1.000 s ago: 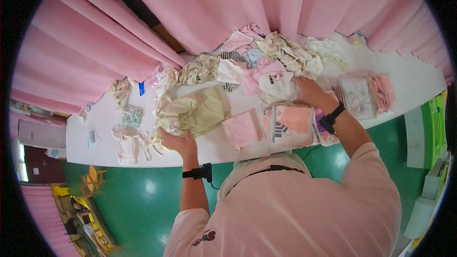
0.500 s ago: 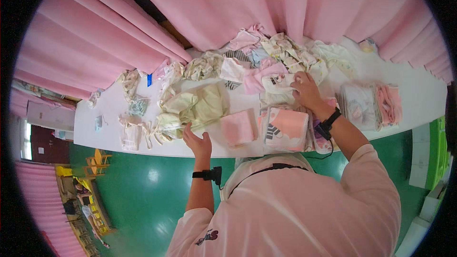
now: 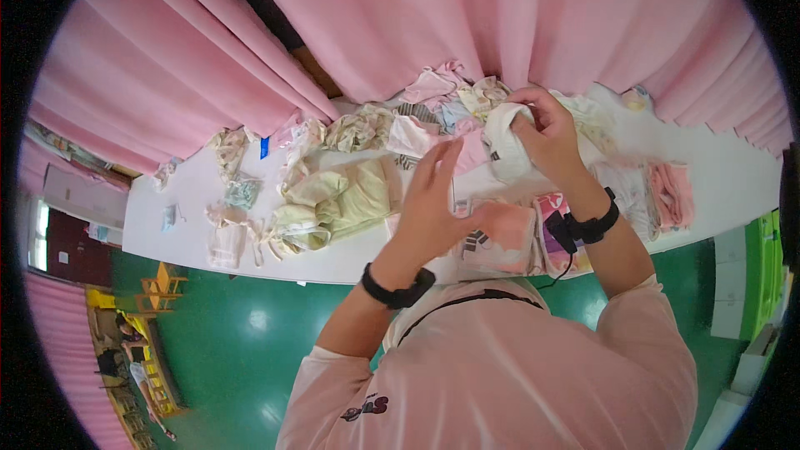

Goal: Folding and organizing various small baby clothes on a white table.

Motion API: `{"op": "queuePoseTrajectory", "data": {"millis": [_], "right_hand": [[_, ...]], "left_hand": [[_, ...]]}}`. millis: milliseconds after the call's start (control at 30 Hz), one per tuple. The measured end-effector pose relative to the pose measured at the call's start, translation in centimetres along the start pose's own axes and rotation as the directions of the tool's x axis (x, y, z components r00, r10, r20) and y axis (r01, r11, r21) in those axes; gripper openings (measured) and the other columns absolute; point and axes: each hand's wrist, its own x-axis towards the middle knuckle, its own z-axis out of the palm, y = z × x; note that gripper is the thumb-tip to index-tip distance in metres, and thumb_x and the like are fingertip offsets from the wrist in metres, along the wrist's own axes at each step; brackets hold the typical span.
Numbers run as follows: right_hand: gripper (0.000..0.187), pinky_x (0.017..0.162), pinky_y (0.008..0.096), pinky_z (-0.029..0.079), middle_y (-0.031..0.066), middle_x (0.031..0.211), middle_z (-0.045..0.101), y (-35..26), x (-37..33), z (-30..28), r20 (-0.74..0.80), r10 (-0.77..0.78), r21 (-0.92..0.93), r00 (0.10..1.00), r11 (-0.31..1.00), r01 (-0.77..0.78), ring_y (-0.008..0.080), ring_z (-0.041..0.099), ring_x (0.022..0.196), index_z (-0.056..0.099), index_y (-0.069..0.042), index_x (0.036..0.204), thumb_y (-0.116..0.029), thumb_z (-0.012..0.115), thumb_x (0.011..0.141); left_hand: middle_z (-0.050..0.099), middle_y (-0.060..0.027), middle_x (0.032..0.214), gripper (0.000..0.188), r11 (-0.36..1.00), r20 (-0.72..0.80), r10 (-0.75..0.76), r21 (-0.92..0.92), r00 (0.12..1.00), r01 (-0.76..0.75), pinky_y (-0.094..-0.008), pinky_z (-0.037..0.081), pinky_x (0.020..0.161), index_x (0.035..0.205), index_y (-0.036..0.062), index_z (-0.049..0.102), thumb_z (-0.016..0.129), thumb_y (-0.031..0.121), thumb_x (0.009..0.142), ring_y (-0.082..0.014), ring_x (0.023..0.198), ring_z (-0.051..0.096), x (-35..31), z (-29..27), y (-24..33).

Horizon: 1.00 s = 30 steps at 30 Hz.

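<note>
Pinched in the fingers of my right hand (image 3: 546,137) is a white garment (image 3: 507,146), lifted off the pile; its exact kind cannot be made out. My left hand (image 3: 433,208) hovers open with fingers spread, left of that garment and partly covering the pink folded cloth below. Close to its thumb lies a stack of folded clothes with a peach-and-white piece (image 3: 504,229) on top. To the left of my left hand rests a pale green garment (image 3: 354,196). Behind both hands, a pink garment (image 3: 471,148) lies on the loose heap.
Crumpled baby clothes (image 3: 360,127) line the back of the white table (image 3: 175,237) beneath pink curtains (image 3: 400,17). Folded clothes (image 3: 669,196) stand in stacks at the right. A tied clear packet (image 3: 227,243) sits left. Far off at the lower left is a person (image 3: 137,362).
My right hand has raised the white garment and bent it upward. My left hand has left the pale green garment and moved right and up, across the pink folded cloth.
</note>
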Motion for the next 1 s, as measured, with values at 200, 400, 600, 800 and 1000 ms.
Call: {"op": "queuePoseTrajectory", "data": {"millis": [200, 400, 600, 800, 1000], "right_hand": [[0.021, 0.081, 0.0251, 0.052, -0.0001, 0.104, 0.065, -3.5, -0.3, 1.6, 0.072, -0.059, 0.185, 0.996, 0.982, 0.045, 0.0087, 0.062, 0.093, 0.064, -0.004, 0.113, -0.009, 0.071, 0.094], [0.046, 0.095, 0.0309, 0.051, 0.0037, 0.117, 0.063, -3.2, -0.8, 0.2, 0.249, 0.122, -0.089, 0.961, 0.991, -0.102, 0.0133, 0.06, 0.107, 0.059, -0.002, 0.126, -0.009, 0.079, 0.085], [0.063, 0.098, 0.0365, 0.049, 0.0114, 0.124, 0.066, -3.4, -2.5, 0.4, 0.468, 0.206, -0.28, 0.859, 0.957, -0.077, 0.0206, 0.062, 0.112, 0.061, -0.005, 0.132, -0.017, 0.084, 0.075], [0.052, 0.093, 0.0307, 0.051, 0.0103, 0.115, 0.069, -2.8, -2.9, -2.1, 0.508, 0.237, -0.172, 0.828, 0.97, -0.172, 0.0161, 0.064, 0.106, 0.062, 0.003, 0.127, -0.006, 0.063, 0.076], [0.032, 0.087, 0.0287, 0.054, 0.0065, 0.109, 0.071, 1.0, -4.4, -6.1, 0.417, 0.611, -0.102, 0.673, 0.767, -0.633, 0.0132, 0.067, 0.096, 0.068, 0.004, 0.116, -0.006, 0.065, 0.086]], "left_hand": [[0.05, -0.0222, 0.137, 0.093, 0.952, -0.149, -0.108, -0.3, 0.983, 0.059, -0.039, 0.051, 0.101, 0.154, 0.0019, 0.027, 0.081, 0.005, 0.078, -0.0334, 0.125, 0.056, 1.1, 1.8, -0.5], [0.066, -0.0086, 0.088, 0.029, 0.856, -0.187, -0.33, -0.472, 0.925, 0.21, -0.0298, 0.05, 0.068, 0.124, 0.0004, 0.061, 0.065, 0.016, 0.099, -0.0133, 0.077, 0.061, 1.0, -2.2, -2.7], [0.059, -0.0024, 0.067, 0.024, 0.885, -0.038, -0.319, -0.37, 0.947, 0.283, -0.0268, 0.041, 0.056, 0.101, -0.0003, 0.069, 0.066, 0.023, 0.101, -0.0067, 0.061, 0.048, 1.8, -4.9, -2.6], [0.059, 0.0008, 0.072, 0.023, 0.888, -0.05, -0.285, -0.391, 0.957, 0.243, -0.0264, 0.042, 0.057, 0.102, 0.0005, 0.069, 0.062, 0.023, 0.103, -0.0057, 0.064, 0.048, 1.9, -4.7, -3.0], [0.069, -0.0011, 0.092, 0.026, 0.331, 0.205, -0.623, -0.805, 0.755, 0.492, -0.0269, 0.051, 0.069, 0.114, 0.0023, 0.066, 0.056, 0.026, 0.107, -0.01, 0.079, 0.062, 1.8, -2.4, -6.4]]}}
